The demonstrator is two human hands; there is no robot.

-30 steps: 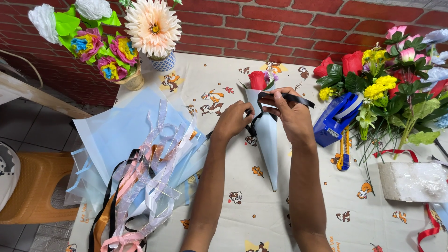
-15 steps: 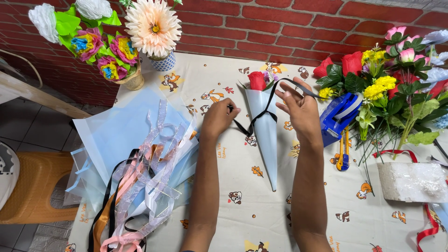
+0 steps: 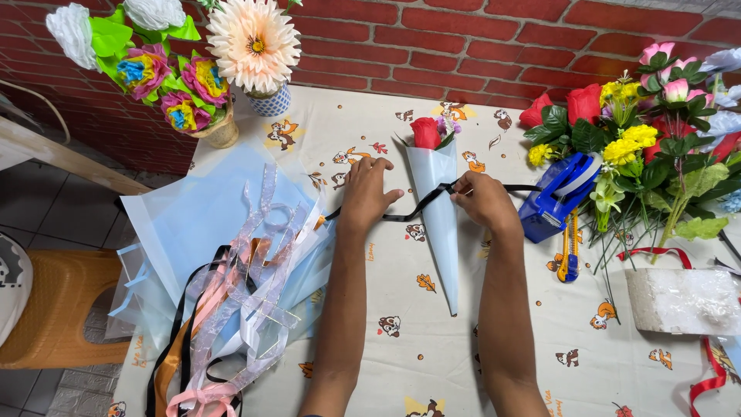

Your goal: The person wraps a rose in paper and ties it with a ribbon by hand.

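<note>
Table [image 3: 432,371] with cartoon-print cloth. On it: pale blue paper cone [image 3: 440,224], blue tape dispenser [image 3: 557,197], utility knife [image 3: 570,247], ribbon pile [image 3: 231,309], white foam block [image 3: 683,301], flower vases [image 3: 270,100].

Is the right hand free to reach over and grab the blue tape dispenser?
Probably not yet: the right hand is pinching the black ribbon, though the tape dispenser sits just beside it, unobstructed.

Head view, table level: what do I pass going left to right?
Ribbon pile → left hand → pale blue paper cone → right hand → blue tape dispenser → loose flowers
</note>
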